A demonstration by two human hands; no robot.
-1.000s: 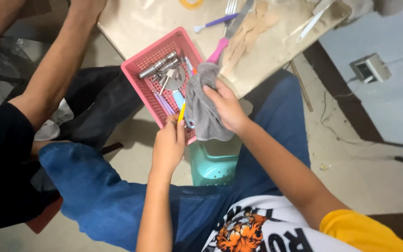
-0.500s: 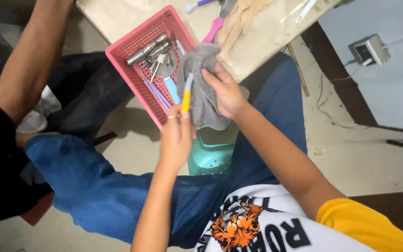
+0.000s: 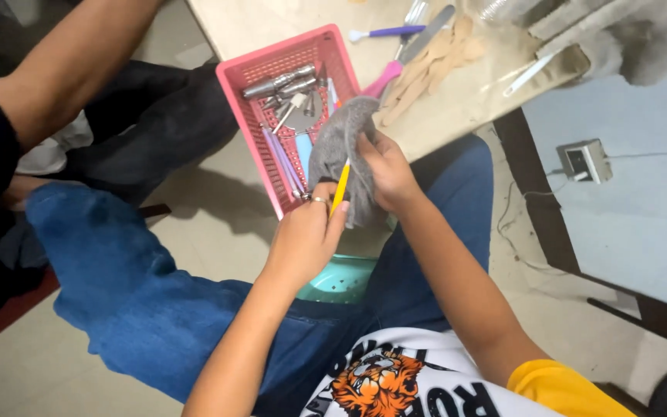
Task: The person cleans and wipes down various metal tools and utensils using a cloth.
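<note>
Table-edge basket at eleven o'clock could tip if bumped while left hand pinches the yellow utensil, right hand clutching the cloth.

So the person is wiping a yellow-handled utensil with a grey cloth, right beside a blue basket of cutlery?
Nearly: the basket is pink, not blue, as the head view shows. The left hand does hold the yellow-handled utensil, and the right hand wraps the grey cloth around it.

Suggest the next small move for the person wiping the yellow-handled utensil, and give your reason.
Probably draw the yellow-handled utensil down out of the grey cloth: the left hand grips its handle while the right hand wraps the cloth over its upper end, beside the pink basket.
</note>
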